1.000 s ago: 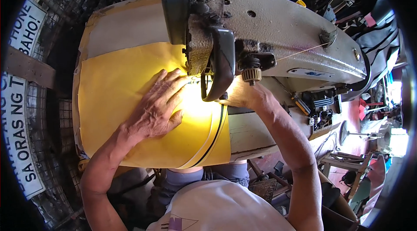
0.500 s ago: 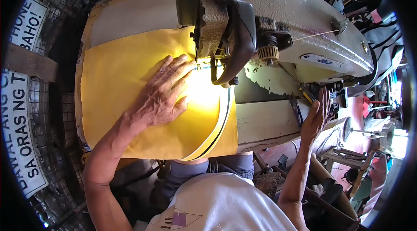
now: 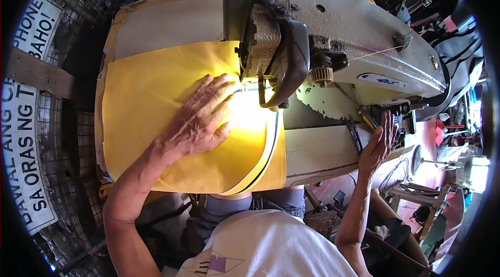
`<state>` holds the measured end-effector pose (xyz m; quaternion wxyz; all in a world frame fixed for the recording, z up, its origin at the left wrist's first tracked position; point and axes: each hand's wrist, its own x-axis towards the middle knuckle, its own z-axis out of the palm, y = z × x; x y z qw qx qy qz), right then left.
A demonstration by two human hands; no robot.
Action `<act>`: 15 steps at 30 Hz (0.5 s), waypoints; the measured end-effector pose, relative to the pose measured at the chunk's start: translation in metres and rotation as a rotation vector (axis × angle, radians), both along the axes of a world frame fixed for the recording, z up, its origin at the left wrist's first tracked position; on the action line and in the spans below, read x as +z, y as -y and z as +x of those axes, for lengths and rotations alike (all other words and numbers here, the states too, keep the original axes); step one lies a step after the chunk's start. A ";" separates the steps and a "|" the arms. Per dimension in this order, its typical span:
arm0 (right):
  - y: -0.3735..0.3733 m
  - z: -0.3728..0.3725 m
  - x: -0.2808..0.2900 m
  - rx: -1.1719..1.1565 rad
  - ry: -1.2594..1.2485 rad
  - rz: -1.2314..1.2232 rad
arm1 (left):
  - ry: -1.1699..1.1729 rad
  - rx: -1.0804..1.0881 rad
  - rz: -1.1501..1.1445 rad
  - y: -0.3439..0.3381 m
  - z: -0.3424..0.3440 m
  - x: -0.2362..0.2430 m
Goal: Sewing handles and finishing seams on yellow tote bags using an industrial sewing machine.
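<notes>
My left hand (image 3: 200, 118) lies open on yellow sheet material (image 3: 138, 102), fingertips beside the brightly lit needle area of the sewing machine (image 3: 354, 27). A narrow white band with a dark stripe (image 3: 269, 152) curves down the sheet from under the presser area. My right hand (image 3: 376, 145) is out at the right of the machine bed, fingers stretched out beside a yellow-handled tool (image 3: 369, 118) and a dark narrow tool (image 3: 354, 136); whether it touches them I cannot tell. The needle is hidden by glare and the machine head.
A pale board (image 3: 169, 24) lies beyond the sheet. At the left are wire mesh with signs and a wooden bar (image 3: 39, 71). At the right stand a fan (image 3: 419, 159), wooden frames (image 3: 416, 193) and assorted clutter.
My right hand has left the needle area and moved right to the tools on the bed. My left hand stays on the sheet; the view has shifted a little.
</notes>
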<state>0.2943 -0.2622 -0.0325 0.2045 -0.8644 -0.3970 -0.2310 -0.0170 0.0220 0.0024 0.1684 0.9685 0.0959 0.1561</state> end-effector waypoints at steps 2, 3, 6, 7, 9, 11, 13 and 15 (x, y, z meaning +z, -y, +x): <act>0.000 0.001 0.000 0.005 0.000 0.004 | -0.013 0.004 -0.019 0.001 0.000 0.001; -0.001 0.000 0.001 0.016 0.015 -0.004 | -0.008 0.003 -0.018 0.000 0.000 0.001; -0.009 -0.008 0.012 0.041 0.018 0.038 | 0.002 -0.003 -0.016 0.000 0.000 0.000; -0.014 -0.014 0.017 0.014 0.004 0.040 | 0.011 -0.007 -0.005 -0.001 0.000 -0.001; -0.027 -0.034 0.030 0.104 0.144 0.117 | 0.008 -0.009 -0.003 -0.002 0.000 -0.002; -0.044 -0.062 0.042 0.462 0.068 0.111 | 0.009 -0.010 0.001 -0.003 -0.001 -0.003; -0.073 -0.087 0.049 0.871 -0.079 -0.061 | 0.004 -0.002 -0.041 -0.003 -0.001 -0.004; -0.108 -0.105 0.047 1.107 -0.053 -0.170 | -0.004 -0.001 -0.040 -0.002 -0.001 -0.004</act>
